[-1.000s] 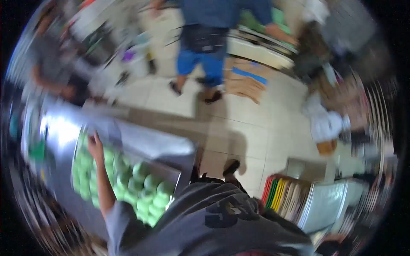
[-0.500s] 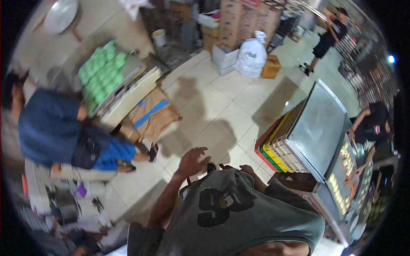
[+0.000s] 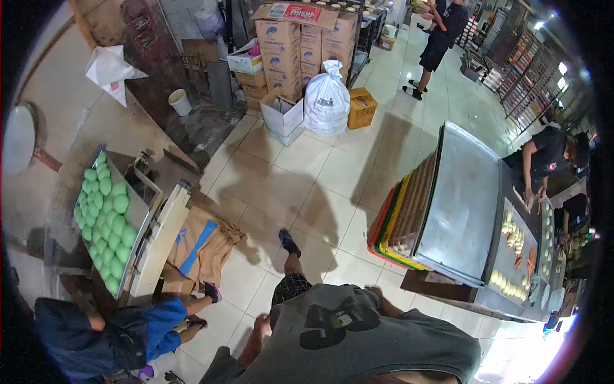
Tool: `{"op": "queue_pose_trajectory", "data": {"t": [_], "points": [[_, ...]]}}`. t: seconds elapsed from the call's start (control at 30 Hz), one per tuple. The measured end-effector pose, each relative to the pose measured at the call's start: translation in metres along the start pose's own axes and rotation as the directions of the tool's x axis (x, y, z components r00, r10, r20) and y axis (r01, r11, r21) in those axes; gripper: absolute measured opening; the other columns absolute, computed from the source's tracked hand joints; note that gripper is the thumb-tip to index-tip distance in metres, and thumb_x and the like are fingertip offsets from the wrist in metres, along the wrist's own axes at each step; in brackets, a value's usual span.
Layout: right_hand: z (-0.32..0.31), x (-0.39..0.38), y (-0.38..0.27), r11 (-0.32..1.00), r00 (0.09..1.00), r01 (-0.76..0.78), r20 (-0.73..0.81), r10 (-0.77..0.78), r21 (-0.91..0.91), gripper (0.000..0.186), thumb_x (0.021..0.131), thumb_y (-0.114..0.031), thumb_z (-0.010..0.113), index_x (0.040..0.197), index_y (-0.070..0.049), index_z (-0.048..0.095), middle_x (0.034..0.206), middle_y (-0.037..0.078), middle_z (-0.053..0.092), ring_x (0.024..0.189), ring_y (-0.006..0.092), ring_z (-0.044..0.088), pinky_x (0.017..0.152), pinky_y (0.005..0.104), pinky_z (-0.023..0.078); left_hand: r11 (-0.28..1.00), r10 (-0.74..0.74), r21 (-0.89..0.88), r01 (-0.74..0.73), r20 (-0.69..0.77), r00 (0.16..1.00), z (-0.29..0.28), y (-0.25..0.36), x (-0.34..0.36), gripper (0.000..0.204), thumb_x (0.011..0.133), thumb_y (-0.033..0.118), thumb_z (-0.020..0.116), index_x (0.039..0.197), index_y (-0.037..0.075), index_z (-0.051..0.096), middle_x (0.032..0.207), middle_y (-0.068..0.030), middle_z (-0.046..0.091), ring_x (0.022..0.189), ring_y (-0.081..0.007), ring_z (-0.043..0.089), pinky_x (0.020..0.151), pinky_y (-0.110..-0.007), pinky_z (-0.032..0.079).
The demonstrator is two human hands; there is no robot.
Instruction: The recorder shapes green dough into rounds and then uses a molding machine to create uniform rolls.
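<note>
My left hand [image 3: 261, 325] hangs low beside my grey shirt [image 3: 358, 326], just above the tiled floor in view. Its fingers are mostly hidden, and nothing held shows there. On the other side, a small part of my right hand [image 3: 377, 294] shows past the shirt's edge, its fingers out of sight. My leg in dark patterned shorts and a dark shoe [image 3: 290, 242] reach forward on the tiles. Nearest to my right side is a stack of crates [image 3: 396, 217] in red, green, yellow and brown, with metal trays [image 3: 457, 198] leaning over it.
Green dough balls [image 3: 105, 221] fill a tray at left, where a person in blue [image 3: 89, 339] bends. A white sack [image 3: 327, 99] and cartons [image 3: 281, 57] stand ahead. At right, a person in black [image 3: 543, 153] handles dough pieces on a table [image 3: 473, 297]. Another person [image 3: 441, 38] stands far off.
My view has shifted, and the crates and green dough balls sit differently in it. My left hand has dropped from in front of me to my side. My leg now shows stepping forward.
</note>
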State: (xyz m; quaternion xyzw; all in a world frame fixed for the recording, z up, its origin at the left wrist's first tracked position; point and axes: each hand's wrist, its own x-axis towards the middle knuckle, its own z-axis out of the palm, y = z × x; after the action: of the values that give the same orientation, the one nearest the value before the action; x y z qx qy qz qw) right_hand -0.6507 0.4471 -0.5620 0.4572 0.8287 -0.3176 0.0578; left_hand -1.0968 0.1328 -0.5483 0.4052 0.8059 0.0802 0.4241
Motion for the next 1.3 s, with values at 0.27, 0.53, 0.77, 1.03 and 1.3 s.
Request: {"op": "queue_pose_trajectory", "data": {"t": [0.27,0.53,0.77,1.03,1.3], "points": [[-0.045,0.153,-0.024,0.904,0.871,-0.393,0.382,0.308,0.168,0.040,0.089,-0.039,0.054,0.105,-0.005,0.066,0.081,0.010,0.067,0.068,0.0246,0.062,0.061,0.0400,0.050,0.925,-0.277,-0.212,0.314,0.188,0.943,-0.087,0.038,0.136,0.043,0.090,0.042,0.047,0.076,0.004,0.063,0.066,-0.0123,0.060,0.060,-0.0252,0.057,0.055,-0.044,0.045],[-0.250,0.423,-0.149,0.636,0.927,-0.250,-0.009,0.375,0.730,0.038,0.089,-0.037,0.061,0.103,-0.002,0.065,0.079,0.009,0.067,0.069,0.0188,0.062,0.062,0.0330,0.050,0.907,-0.108,-0.419,0.034,-0.153,0.982,-0.343,0.191,0.416,0.038,0.091,0.040,0.048,0.085,0.005,0.060,0.068,-0.0086,0.058,0.059,-0.0213,0.056,0.054,-0.036,0.045],[-0.284,0.560,-0.145,0.561,0.953,-0.216,0.048,0.299,0.799,0.034,0.092,-0.035,0.058,0.106,-0.005,0.063,0.083,0.005,0.061,0.072,0.0133,0.057,0.060,0.0297,0.049,0.709,0.096,-0.601,-0.369,-0.437,0.895,-0.520,0.321,0.526,0.032,0.095,0.036,0.049,0.106,0.008,0.057,0.093,-0.0030,0.065,0.080,-0.0140,0.061,0.062,-0.028,0.047],[-0.245,0.625,-0.029,0.952,0.872,-0.212,0.482,0.084,0.219,0.022,0.079,-0.028,0.057,0.087,-0.009,0.065,0.069,0.013,0.062,0.062,0.0293,0.060,0.055,0.0445,0.046,0.961,-0.123,0.239,0.140,-0.083,0.989,-0.367,0.197,0.500,0.033,0.091,0.031,0.046,0.108,0.008,0.063,0.101,-0.0181,0.066,0.090,-0.0337,0.064,0.076,-0.049,0.051],[-0.316,0.800,-0.078,0.861,0.688,-0.445,0.710,0.152,0.246,0.024,0.082,-0.032,0.058,0.080,-0.009,0.065,0.061,0.008,0.058,0.054,0.0226,0.055,0.047,0.0382,0.043,0.066,-0.703,-0.961,0.268,0.146,0.696,-0.307,0.233,0.360,0.040,0.088,0.046,0.059,0.098,0.007,0.061,0.082,-0.0065,0.065,0.070,-0.0197,0.062,0.060,-0.039,0.048]]}}
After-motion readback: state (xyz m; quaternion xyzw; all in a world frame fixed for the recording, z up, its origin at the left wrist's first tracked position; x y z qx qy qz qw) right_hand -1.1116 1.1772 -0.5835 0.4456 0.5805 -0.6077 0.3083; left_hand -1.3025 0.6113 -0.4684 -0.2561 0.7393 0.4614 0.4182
